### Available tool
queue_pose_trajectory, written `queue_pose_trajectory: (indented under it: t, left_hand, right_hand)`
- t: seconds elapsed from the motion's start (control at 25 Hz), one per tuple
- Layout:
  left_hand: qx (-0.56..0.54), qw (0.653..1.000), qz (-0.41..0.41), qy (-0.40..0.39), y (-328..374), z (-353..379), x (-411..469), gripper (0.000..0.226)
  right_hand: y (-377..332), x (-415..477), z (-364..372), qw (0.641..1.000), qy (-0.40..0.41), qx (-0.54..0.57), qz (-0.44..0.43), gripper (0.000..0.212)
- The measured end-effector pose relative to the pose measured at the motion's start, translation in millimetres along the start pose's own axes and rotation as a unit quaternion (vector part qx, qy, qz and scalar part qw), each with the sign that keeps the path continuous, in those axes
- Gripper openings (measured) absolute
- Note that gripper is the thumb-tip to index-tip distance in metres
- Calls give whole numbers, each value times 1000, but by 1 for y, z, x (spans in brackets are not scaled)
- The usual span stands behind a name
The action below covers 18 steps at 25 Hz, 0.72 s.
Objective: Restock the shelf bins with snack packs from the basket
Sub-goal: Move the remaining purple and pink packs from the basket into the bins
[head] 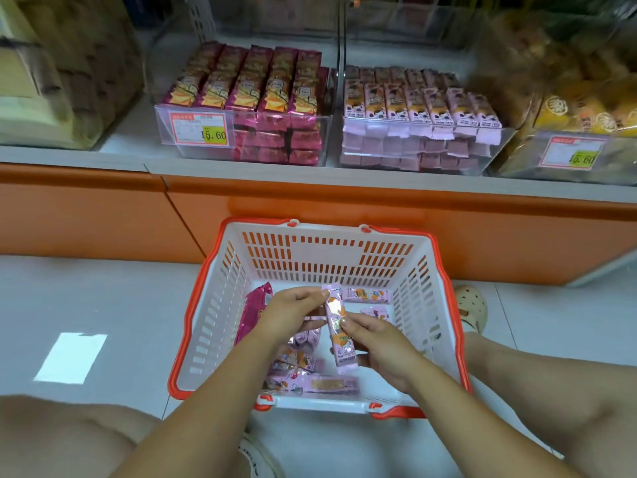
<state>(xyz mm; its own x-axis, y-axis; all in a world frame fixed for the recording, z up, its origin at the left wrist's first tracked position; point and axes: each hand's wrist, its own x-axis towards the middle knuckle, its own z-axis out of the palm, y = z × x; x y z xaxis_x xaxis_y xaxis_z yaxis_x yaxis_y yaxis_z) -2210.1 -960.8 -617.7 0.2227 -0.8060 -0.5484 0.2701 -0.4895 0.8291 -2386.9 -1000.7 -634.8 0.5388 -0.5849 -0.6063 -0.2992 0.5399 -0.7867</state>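
Pink foil wraps the snack pack (339, 334) that both hands hold above the middle of the basket (444, 294). The left hand (293, 310) pinches the pack's upper end between closed fingers (319, 295), and the right hand (375, 343) has its fingers (346, 326) closed around the lower half. The white basket with its orange rim stands on the floor (103, 294), just in front of the orange shelf base. More pink packs (365, 294) lie scattered over the basket bottom, and a magenta pack (253, 313) leans against the left wall. On the shelf (131, 146) above, a clear bin (241, 108) near the middle holds rows of magenta packs and carries a price label (200, 130). The bin to its right (418, 122) holds pink packs. A beige clog (472, 308) rests on the floor beside the basket's right edge.
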Motion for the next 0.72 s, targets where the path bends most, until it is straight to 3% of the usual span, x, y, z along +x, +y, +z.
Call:
queue_pose_trajectory:
  t: [0.2, 0.44, 0.6, 0.72]
  left_hand:
    - [-1, 1000, 27, 7, 9, 2, -10, 14]
    - [9, 995, 94, 23, 38, 4, -13, 18]
    - [59, 980, 191, -6, 98, 13, -17, 16]
    - [154, 942, 299, 15, 162, 19, -20, 13]
  right_hand:
    - [-8, -12, 4, 1000, 10, 18, -16, 26]
    - [-34, -28, 11, 994, 55, 46, -81, 38]
    - [-83, -41, 12, 978, 116, 44, -166, 34]
    - [-134, -52, 10, 958, 135, 44, -249, 35]
